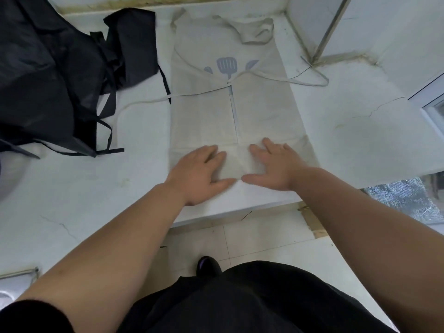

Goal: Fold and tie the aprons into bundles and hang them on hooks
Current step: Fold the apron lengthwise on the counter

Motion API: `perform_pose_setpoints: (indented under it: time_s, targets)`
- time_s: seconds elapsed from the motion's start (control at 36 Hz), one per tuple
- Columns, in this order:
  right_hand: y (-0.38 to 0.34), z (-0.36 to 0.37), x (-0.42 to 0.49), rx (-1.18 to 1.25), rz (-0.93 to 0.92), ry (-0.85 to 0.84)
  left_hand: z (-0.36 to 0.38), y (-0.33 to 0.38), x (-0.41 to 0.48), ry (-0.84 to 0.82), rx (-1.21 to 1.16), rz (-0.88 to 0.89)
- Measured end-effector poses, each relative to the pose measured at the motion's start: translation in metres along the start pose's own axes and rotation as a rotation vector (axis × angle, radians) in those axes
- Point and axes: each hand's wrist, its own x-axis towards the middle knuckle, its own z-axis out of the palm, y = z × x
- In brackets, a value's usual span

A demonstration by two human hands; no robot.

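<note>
Cloth such as that of the beige apron [204, 111] is probably behaving as a light, limp sheet. It is lying quite flat, showing soft creases, and likely sliding a little on the smooth top unless pressed down. It is not looking fragile, but it is holding no shape of its own, so each fold is needing a flat palm on it. The best places to take hold appear to be the near hem, for folding or rolling away from the body, and afterwards the long waist ties [149, 101], which are trailing out to either side and looking long enough to go round a bundle.

The apron is lying lengthwise on the white desk [360, 131], with its near end at the front edge and its neck loop [254, 32] at the far end. Both long sides are sitting folded inward, meeting along a middle line. A blue spatula print [227, 67] is showing just beyond the flaps.

The left hand [199, 169] and the right hand [274, 162] are resting side by side on the near end. Their fingers are lying straight and spread and their thumbs are nearly touching; they are pressing the cloth and gripping nothing.

To the left, a heap of black aprons [48, 75] is sprawling on the same desk, its thin black straps [165, 85] reaching the beige apron's edge. Below the desk edge, the pale tiled floor [264, 239] and one dark shoe [207, 265] are showing.
</note>
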Motion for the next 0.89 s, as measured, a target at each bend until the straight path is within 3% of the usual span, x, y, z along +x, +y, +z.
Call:
perform_pose_setpoints:
  time_s: [0.22,0.33,0.42,0.53,0.69,0.89]
  targets:
    - [0.001,-0.011,0.0,-0.086,-0.066,-0.013,-0.011,0.008,0.012,-0.001,0.06,-0.07]
    - [-0.001,-0.033,0.002,0.039,-0.101,-0.007,-0.03,0.009,0.024,-0.04,0.077,-0.086]
    - [0.005,-0.056,0.006,0.132,-0.089,-0.097,-0.048,0.008,0.03,-0.121,-0.03,-0.146]
    - [0.013,-0.078,0.014,-0.011,-0.08,-0.238,-0.071,0.005,0.047,-0.208,-0.135,-0.222]
    - [0.026,-0.098,0.027,0.003,-0.013,-0.234,-0.091,-0.013,0.064,-0.282,-0.353,-0.418]
    - [0.055,-0.105,0.049,0.114,0.094,-0.182,-0.095,-0.045,0.058,-0.202,-0.729,-0.684]
